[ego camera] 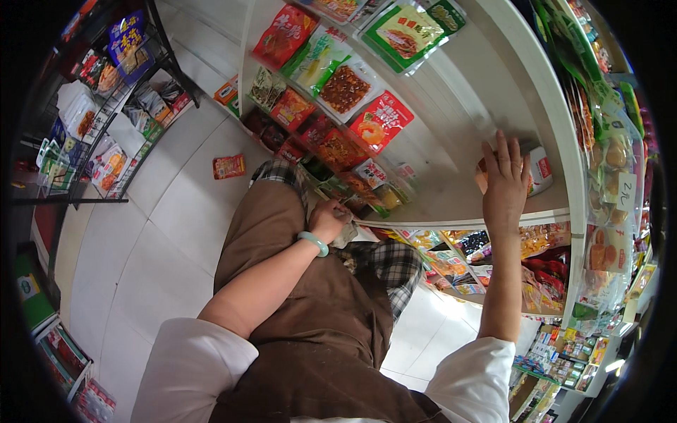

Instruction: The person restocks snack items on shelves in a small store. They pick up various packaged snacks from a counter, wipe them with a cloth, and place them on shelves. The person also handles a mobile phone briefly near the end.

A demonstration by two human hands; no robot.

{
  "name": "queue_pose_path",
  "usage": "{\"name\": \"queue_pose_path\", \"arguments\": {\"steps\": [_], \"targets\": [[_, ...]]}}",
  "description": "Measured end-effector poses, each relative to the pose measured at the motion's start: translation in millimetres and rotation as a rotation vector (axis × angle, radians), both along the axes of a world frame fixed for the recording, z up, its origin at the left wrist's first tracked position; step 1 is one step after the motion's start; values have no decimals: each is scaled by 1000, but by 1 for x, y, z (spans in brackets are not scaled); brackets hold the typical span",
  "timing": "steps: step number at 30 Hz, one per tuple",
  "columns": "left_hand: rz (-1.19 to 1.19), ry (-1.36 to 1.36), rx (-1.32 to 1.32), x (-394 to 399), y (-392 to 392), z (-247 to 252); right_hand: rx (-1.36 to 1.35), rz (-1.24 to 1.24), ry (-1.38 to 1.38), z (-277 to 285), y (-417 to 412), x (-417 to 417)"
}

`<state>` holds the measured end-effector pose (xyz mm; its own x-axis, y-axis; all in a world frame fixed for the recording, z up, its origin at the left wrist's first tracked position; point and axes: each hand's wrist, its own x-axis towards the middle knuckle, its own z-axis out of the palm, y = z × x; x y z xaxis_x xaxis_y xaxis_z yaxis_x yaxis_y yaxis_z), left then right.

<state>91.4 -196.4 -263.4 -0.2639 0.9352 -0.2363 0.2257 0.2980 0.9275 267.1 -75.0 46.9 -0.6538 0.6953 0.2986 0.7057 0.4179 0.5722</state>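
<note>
My left hand point(326, 221) is closed around a crumpled greyish cloth point(346, 232), low beside the front edge of a white shelf unit. A pale green bangle point(314, 243) circles that wrist. My right hand point(505, 177) lies palm down, fingers extended and slightly apart, over a white and red food packet point(540, 170) in the corner of the white shelf board point(439, 158). Much of that packet is hidden under the hand. On the same shelf, a red snack packet point(382, 121) and a clear-fronted packet of brown food point(345, 87) lie along the left side.
A single red packet point(229, 166) lies on the tiled floor point(174, 222). Black wire racks point(113, 106) with packaged food stand at the left. Beneath the shelf board sit compartments of bagged snacks point(455, 259). Clear packs point(608, 180) hang at the right, outside the shelf's side panel.
</note>
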Motion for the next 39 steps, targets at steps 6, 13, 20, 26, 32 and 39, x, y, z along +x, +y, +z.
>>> {"name": "queue_pose_path", "arguments": {"steps": [6,13,20,26,32,39], "targets": [[-20,-168,-26,2,6,-10,-489,198,595,-83,-88,-33],[6,-805,-298,-5,5,15,-1443,-392,1442,-232,-123,-58],[-59,-718,-462,-20,5,29,-1738,-513,1938,-283,-127,-50],[-389,-191,-421,-17,-3,34,-1469,-847,1485,-379,-134,-12],[-609,43,-412,-24,-7,42,-1401,-758,1117,-400,-136,-22],[-649,51,-421,-30,-6,33,-1426,-931,1033,-385,-128,-45]]}}
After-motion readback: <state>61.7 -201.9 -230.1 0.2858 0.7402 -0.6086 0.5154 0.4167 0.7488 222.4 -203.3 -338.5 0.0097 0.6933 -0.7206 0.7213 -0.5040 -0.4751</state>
